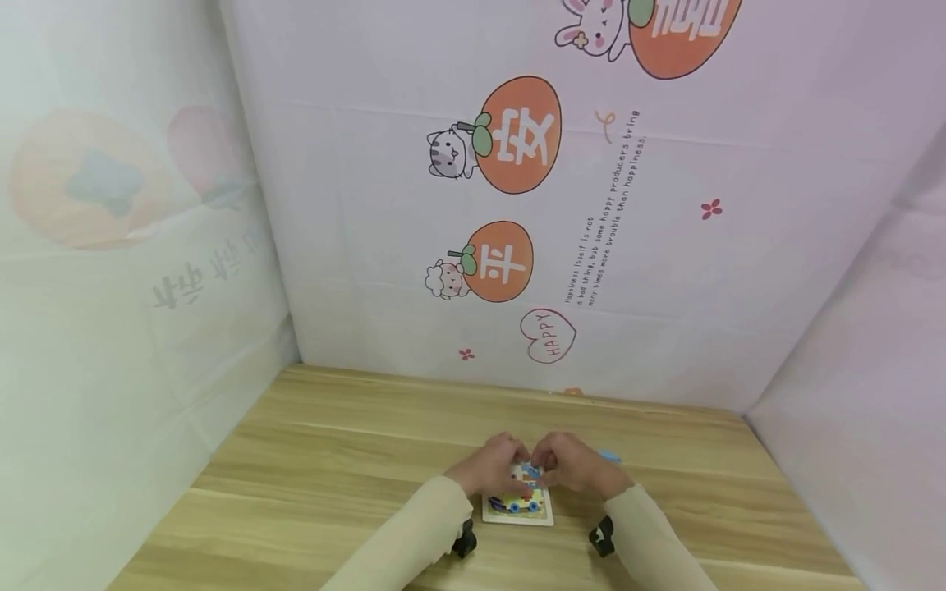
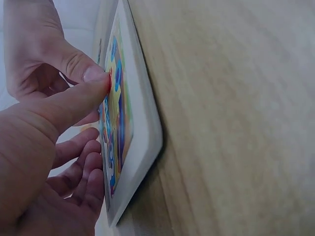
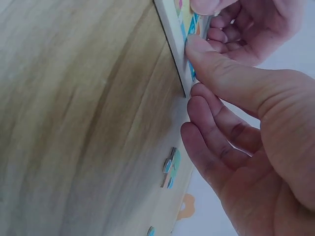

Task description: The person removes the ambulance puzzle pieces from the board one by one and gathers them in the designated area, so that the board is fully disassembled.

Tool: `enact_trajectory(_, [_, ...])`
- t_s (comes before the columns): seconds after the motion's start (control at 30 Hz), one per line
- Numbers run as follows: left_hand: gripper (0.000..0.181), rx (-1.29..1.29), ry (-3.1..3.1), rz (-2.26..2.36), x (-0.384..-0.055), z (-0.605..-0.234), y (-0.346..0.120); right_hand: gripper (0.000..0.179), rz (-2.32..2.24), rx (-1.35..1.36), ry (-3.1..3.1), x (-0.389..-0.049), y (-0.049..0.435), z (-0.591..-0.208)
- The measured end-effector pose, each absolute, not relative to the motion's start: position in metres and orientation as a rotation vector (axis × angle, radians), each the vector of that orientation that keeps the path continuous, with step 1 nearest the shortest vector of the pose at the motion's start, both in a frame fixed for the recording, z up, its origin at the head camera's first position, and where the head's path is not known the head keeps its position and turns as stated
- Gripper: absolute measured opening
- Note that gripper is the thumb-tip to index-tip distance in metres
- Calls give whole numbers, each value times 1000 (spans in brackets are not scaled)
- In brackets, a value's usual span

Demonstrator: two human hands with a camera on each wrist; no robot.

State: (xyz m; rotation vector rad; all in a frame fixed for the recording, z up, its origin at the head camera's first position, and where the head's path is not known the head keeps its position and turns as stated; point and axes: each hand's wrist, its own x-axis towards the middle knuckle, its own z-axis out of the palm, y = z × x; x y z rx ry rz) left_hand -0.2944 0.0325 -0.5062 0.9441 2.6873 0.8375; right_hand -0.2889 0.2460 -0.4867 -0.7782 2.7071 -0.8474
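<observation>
A small jigsaw puzzle (image 1: 517,513) in a pale-rimmed tray lies on the table, showing a yellow vehicle with blue wheels and a red cross. My left hand (image 1: 493,464) lies over its far left part. In the left wrist view the left thumb (image 2: 88,96) presses on the picture, while the other fingers curl at the tray's edge. From the far right corner, my right hand (image 1: 572,461) grips the puzzle, the right thumb (image 3: 211,61) on its face and the fingers bent beside the edge. Both thumbs are close together. The hands hide the far part of the picture.
Beyond the right hand lies a loose blue puzzle piece (image 1: 609,455). The right wrist view shows a green and blue piece (image 3: 172,167) and part of another blue piece (image 3: 151,231) on the wood-grain table (image 1: 332,492). Printed white cloth walls (image 1: 369,246) surround the back and sides.
</observation>
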Motion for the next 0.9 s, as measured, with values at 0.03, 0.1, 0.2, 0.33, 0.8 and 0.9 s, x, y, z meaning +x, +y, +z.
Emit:
enact_trajectory(0.03, [53, 943, 2680, 850, -295, -507, 33, 18, -845, -771, 2711, -289, 247, -487])
enact_trajectory(0.1, [53, 932, 2666, 876, -295, -507, 33, 19, -845, -763, 2717, -290, 248, -488])
enact_trajectory(0.2, [52, 914, 2658, 889, -296, -508, 33, 16, -852, -770, 2728, -291, 247, -487])
enact_trajectory(0.33, [51, 897, 2650, 903, -295, -507, 33, 9, -881, -814, 2740, -293, 246, -483])
enact_trajectory(0.8, [49, 868, 2655, 909, -296, -507, 35, 10, -958, -889, 2700, -301, 272, -466])
enact_trajectory(0.9, [48, 861, 2665, 899, -296, -507, 36, 12, -962, -871, 2735, -301, 287, -463])
